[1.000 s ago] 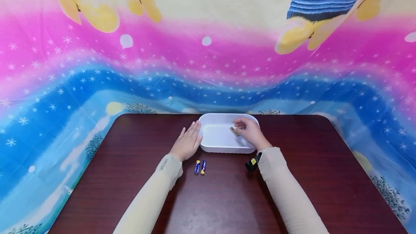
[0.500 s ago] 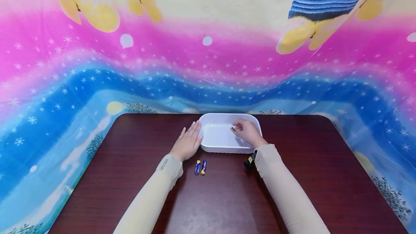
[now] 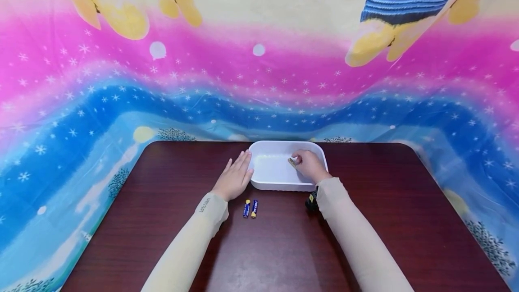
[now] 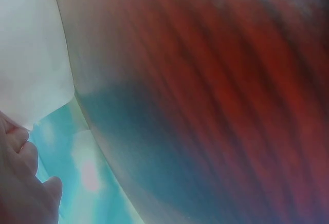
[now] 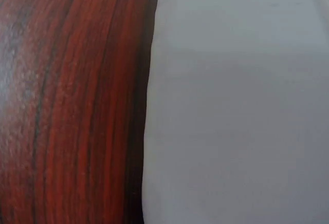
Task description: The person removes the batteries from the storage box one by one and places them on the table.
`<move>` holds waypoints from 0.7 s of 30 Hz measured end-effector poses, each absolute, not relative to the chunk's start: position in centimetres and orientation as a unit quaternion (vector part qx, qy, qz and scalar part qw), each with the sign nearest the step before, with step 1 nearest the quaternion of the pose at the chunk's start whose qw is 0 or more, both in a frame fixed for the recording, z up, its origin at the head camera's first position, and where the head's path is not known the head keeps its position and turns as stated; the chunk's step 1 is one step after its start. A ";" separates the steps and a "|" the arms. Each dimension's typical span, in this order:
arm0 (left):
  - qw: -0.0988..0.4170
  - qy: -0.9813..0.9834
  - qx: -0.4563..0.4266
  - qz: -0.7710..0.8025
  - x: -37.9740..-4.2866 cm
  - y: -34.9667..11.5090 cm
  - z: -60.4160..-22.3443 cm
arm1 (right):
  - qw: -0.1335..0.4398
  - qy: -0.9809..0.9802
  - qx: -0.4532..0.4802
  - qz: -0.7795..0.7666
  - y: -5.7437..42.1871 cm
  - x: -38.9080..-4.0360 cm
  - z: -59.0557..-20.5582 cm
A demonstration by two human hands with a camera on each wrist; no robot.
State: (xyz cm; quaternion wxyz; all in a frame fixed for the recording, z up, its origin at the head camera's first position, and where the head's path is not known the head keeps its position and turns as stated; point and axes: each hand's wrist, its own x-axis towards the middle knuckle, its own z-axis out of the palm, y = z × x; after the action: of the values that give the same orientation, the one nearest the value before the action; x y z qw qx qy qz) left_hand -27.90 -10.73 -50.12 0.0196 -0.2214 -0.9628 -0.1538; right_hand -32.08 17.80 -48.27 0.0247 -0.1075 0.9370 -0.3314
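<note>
A white plastic box (image 3: pixel 269 186) with rounded corners stands at the back of the table. My left hand (image 3: pixel 234 177) rests with straight fingers against its left side; a few of that hand's fingers (image 4: pixel 31 157) also show in the left wrist view. Over the box's right half, my right hand (image 3: pixel 310 166) pinches a small, narrow, gold-brown thing (image 3: pixel 292 162), tilted, its kind too small to tell. The right wrist view holds only the box wall (image 5: pixel 231 131) and table. Two blue-and-yellow batteries, a left one (image 3: pixel 246 209) and a right one (image 3: pixel 254 209), lie side by side before the box.
The dark red-brown wooden table (image 3: pixel 162 220) has rounded far corners. A patterned cloth (image 3: pixel 259 80) hangs behind it and around its sides. A black wrist camera (image 3: pixel 311 202) hangs beneath the right sleeve, close to the box's front right corner.
My right wrist and forearm have shifted slightly left, and the right fingers are a little more curled, still with the gold-brown thing. The left hand and the batteries have stayed put.
</note>
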 end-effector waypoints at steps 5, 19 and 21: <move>0.013 -0.963 -0.220 -0.152 -27.9 -10.7 -50.0 | 0.020 0.942 -0.108 -0.317 17.6 -32.3 -48.5; 0.007 -0.964 -0.218 -0.154 -28.0 -10.7 -49.8 | 0.050 0.941 -0.105 -0.318 17.0 -32.4 -48.3; 0.006 -0.964 -0.218 -0.155 -28.0 -10.7 -49.8 | 0.057 0.940 -0.100 -0.322 16.9 -32.5 -48.4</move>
State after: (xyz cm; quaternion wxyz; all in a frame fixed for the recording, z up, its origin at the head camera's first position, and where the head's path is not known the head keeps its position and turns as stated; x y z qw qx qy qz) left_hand -27.98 -10.74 -49.78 0.0063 -0.2177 -0.9637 -0.1548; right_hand -32.49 16.95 -48.36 0.0571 -0.1000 0.9398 -0.3217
